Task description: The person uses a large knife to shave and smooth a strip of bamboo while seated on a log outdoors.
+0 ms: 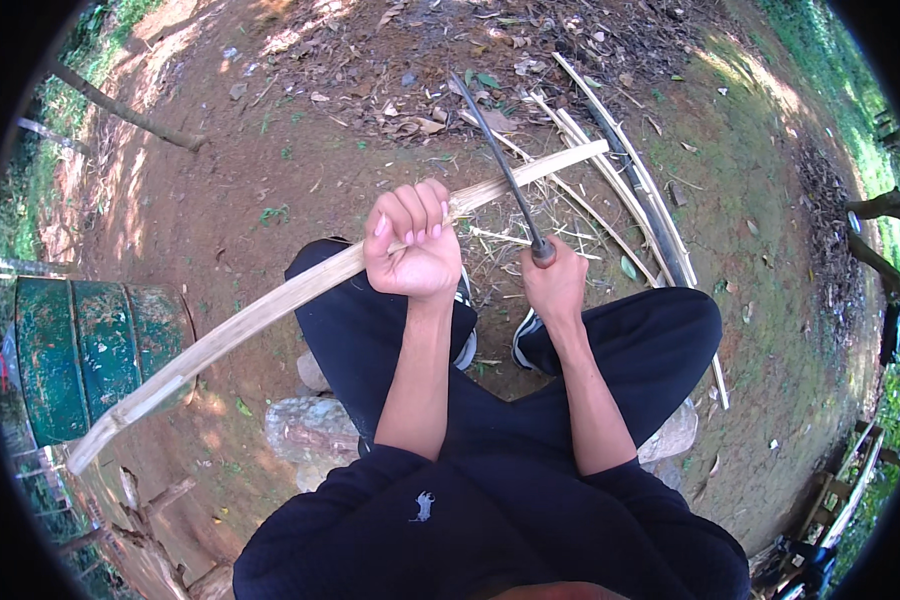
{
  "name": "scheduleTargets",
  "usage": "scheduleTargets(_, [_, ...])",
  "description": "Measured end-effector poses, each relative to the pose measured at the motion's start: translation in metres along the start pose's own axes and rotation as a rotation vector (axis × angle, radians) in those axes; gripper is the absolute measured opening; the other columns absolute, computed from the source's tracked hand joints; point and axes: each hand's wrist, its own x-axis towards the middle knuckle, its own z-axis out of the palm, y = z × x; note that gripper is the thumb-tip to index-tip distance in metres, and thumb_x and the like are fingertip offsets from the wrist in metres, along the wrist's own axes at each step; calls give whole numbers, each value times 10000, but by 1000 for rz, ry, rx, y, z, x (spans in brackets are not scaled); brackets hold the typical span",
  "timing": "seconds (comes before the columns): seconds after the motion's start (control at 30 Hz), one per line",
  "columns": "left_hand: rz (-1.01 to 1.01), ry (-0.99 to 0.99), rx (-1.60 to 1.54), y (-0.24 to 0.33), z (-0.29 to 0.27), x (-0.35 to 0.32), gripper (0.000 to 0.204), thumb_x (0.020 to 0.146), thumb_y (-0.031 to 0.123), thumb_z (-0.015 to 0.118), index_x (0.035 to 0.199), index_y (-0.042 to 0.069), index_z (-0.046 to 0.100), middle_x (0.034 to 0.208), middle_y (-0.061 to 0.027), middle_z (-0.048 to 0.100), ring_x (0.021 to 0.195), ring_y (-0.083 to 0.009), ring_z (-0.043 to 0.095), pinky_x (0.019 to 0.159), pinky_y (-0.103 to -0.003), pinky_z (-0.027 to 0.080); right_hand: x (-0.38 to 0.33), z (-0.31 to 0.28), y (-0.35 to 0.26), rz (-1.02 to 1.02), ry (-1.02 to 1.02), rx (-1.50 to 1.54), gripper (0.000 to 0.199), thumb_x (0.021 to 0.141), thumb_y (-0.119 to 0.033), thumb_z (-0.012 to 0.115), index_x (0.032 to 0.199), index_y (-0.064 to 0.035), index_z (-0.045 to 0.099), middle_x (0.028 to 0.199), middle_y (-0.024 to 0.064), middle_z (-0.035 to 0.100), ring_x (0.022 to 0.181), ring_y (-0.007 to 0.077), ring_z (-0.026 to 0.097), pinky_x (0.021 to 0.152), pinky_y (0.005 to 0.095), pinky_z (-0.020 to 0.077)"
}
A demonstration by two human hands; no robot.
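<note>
My left hand [416, 245] is closed, palm up, around a long pale strip of split wood or bamboo [270, 308]. The strip runs slantwise from the lower left to the upper right, past my left knee. In my right hand [556, 286] is the dark handle of a machete [497, 146], its long narrow blade pointing away from me. The blade crosses the strip to the right of my left hand; whether it touches or bites into the wood I cannot tell. Thin shavings [510, 238] lie on the ground beneath.
Several split strips [610, 170] and a dark pole [660, 225] lie on the ground at the far right. A green rusty drum [105, 345] rests at the left. I sit above a log [310, 430], knees apart. Dry leaves [410, 105] cover the soil ahead.
</note>
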Motion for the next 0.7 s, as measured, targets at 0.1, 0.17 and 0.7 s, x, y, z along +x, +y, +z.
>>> scheduleTargets(0.1, [7,-26,39,2,-3,0,292,831,208,463,587,146,316,521,7,294,493,-133,278,628,-345,299,-2,-3,-9,-17,9,24,214,790,-160,642,749,45,597,578,220,582,607,406,637,611,441,488])
scheduleTargets(0.17, [17,-29,54,4,1,1,279,794,174,472,572,135,306,505,3,294,473,-128,257,606,-343,287,-7,-5,-16,-30,-2,85,216,789,-149,643,730,50,583,563,214,569,584,395,634,596,424,485])
scheduleTargets(0.7, [74,-173,348,2,14,-2,327,565,200,538,503,66,246,475,-45,292,611,-221,415,680,-352,341,-24,-23,-48,-102,-298,254,226,788,-141,652,720,61,575,548,180,530,487,223,530,547,376,452])
